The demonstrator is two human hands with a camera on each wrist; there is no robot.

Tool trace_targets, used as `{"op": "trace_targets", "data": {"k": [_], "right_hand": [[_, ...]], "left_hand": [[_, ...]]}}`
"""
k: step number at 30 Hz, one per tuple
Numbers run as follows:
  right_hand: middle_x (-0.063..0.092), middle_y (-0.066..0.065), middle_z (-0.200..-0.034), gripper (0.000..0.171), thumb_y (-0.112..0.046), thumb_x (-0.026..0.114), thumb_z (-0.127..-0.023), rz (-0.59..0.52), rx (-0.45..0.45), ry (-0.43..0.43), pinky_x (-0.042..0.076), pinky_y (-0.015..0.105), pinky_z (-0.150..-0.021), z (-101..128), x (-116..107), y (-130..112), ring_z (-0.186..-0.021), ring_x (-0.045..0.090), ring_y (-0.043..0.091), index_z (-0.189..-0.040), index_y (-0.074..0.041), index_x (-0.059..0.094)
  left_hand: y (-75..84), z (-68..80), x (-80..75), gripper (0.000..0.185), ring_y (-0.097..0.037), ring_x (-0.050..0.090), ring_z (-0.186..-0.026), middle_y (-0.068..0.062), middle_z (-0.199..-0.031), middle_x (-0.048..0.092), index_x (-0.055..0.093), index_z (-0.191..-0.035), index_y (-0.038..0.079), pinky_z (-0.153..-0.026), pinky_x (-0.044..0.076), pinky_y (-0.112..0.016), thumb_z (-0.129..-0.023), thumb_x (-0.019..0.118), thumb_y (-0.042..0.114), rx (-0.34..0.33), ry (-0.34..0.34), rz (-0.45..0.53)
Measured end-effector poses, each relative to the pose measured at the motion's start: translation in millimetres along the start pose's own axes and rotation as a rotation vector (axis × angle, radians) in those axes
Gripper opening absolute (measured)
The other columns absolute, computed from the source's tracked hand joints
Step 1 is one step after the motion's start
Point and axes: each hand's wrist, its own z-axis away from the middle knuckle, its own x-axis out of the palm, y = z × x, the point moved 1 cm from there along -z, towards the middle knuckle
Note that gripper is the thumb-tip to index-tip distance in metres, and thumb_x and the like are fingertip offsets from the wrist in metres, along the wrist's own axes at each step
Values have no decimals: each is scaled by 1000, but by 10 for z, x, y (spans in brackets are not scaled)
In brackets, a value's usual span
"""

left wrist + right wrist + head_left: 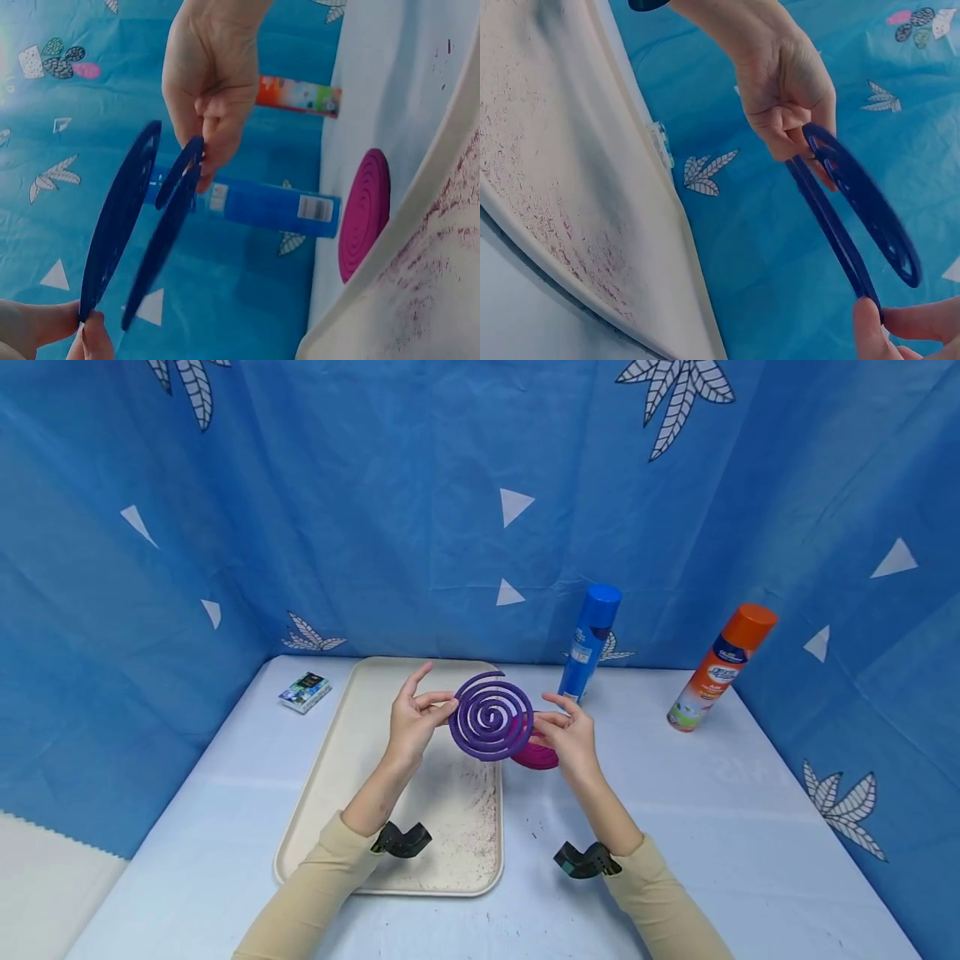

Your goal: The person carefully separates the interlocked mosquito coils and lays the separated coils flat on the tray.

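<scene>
A purple mosquito coil (491, 717) is held up between my two hands, over the tray's right edge in the head view. My left hand (411, 722) pinches its left rim between thumb and fingers. At the opposite rim, my right hand (573, 739) pinches with thumb and fingertips. The wrist views show the coil (120, 217) as two flat spirals standing apart at an angle, one toward each hand. Behind it on the table lies a magenta mosquito coil (365, 217), partly covered in the head view by the purple one and my right hand.
The cream tray (322, 802) lies under my left forearm, with reddish crumbs near its right side. A small box (304, 692) sits left of it. A blue spray can (588, 643) and an orange spray can (720, 668) stand at the back right, before a blue curtain (375, 527).
</scene>
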Motion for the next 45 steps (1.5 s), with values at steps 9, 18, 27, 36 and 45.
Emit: {"op": "trace_targets", "data": {"k": [9, 18, 27, 36, 45], "right_hand": [[68, -12, -72, 46, 2, 60, -90, 23, -7, 28, 58, 21, -61, -35, -10, 30, -69, 68, 3, -133, -7, 50], [70, -9, -77, 44, 0, 61, -90, 42, 17, 35, 58, 21, -63, -61, 3, 82, -72, 69, 4, -132, -8, 51], [71, -6, -80, 42, -1, 62, -90, 65, 32, 46, 59, 27, -69, -97, 5, 166, -73, 70, 6, -131, -8, 52], [69, -8, -77, 41, 0, 62, -89, 67, 43, 61, 59, 23, -63, -114, 36, 225, -70, 68, 5, -129, -8, 54], [68, -6, -75, 42, 2, 63, -88, 48, 27, 53, 58, 21, -59, -230, 117, 345, -69, 67, 8, -129, -3, 53]], "left_hand": [[-45, -210, -308, 61, -3, 64, -70, 13, -80, 66, 39, -143, 17, -70, 56, -15, -89, 63, 3, -42, 228, 40], [-239, -469, -693, 60, -3, 62, -72, 9, -84, 62, 37, -143, 15, -67, 52, -12, -90, 61, 3, -94, 434, 82], [-488, -564, -930, 63, -6, 56, -73, 1, -92, 59, 33, -144, 13, -63, 50, -13, -89, 60, 1, -128, 542, 43], [-695, -586, -1077, 62, -5, 53, -65, -9, -101, 59, 32, -144, 8, -57, 46, -11, -88, 58, -2, -123, 574, -9], [-718, -559, -1129, 57, -24, 66, -91, -22, -109, 68, 42, -140, 4, -91, 50, -26, -85, 57, -1, -67, 636, -181]]}}
